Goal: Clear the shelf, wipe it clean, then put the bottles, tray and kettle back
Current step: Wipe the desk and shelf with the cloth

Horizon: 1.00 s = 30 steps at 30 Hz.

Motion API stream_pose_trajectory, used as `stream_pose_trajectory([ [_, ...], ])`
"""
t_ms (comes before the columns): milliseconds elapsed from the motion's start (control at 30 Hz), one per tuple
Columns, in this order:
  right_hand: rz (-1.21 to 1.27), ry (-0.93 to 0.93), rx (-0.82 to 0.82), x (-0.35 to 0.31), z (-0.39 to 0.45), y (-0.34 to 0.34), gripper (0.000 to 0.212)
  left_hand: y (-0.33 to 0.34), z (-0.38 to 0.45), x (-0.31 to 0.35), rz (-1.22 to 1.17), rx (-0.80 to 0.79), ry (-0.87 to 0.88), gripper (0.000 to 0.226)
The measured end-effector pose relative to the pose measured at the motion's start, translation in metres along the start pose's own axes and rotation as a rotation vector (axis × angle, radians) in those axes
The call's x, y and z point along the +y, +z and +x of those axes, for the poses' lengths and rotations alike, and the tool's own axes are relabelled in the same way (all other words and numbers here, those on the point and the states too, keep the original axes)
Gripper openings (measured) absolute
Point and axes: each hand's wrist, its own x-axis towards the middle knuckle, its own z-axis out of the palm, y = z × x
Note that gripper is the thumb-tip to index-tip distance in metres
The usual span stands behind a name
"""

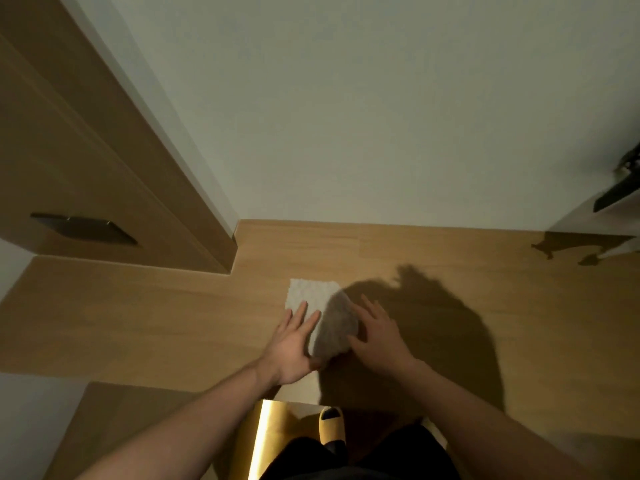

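Note:
A white textured paper towel [311,296] lies flat on the wooden shelf [138,317]. My left hand [294,344] presses on the towel's left side with straight fingers. Just right of it, my right hand [375,336] rests with spread fingers on the towel's right edge, where my shadow darkens the paper. No bottles, tray or kettle are in view.
A wooden cabinet door [86,168] with a dark recessed handle [83,227] stands at the left, above the shelf. A pale wall [346,116] backs the shelf. A dark object [620,188] pokes in at the right edge. Below the shelf are my yellow slipper [332,427] and a lit floor strip.

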Motion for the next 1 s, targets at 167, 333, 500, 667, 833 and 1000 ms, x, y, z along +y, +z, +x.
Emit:
stream_pose_trajectory([
  [167, -0.037, 0.329, -0.018, 0.061, -0.036, -0.008, 0.081, 0.027, 0.045, 0.029, 0.217, -0.096, 0.032, 0.101],
  [333, 0.022, 0.427, 0.035, 0.091, -0.061, 0.0, 0.083, -0.007, 0.099, 0.044, 0.198, -0.11, 0.067, 0.076],
  [500, 0.06, 0.448, 0.067, 0.095, -0.065, 0.007, 0.084, -0.053, 0.15, 0.04, 0.116, 0.03, 0.083, 0.068],
  [667, 0.042, 0.422, 0.05, 0.09, -0.065, 0.016, 0.083, -0.053, 0.128, 0.0, 0.232, -0.11, 0.066, 0.071],
  [833, -0.035, 0.35, -0.023, 0.075, -0.054, 0.029, 0.084, -0.011, 0.043, -0.071, 0.141, 0.083, 0.107, 0.073],
  [1000, -0.115, 0.314, -0.12, 0.057, -0.048, 0.05, 0.09, 0.021, -0.047, -0.158, 0.01, 0.24, -0.077, 0.078],
])
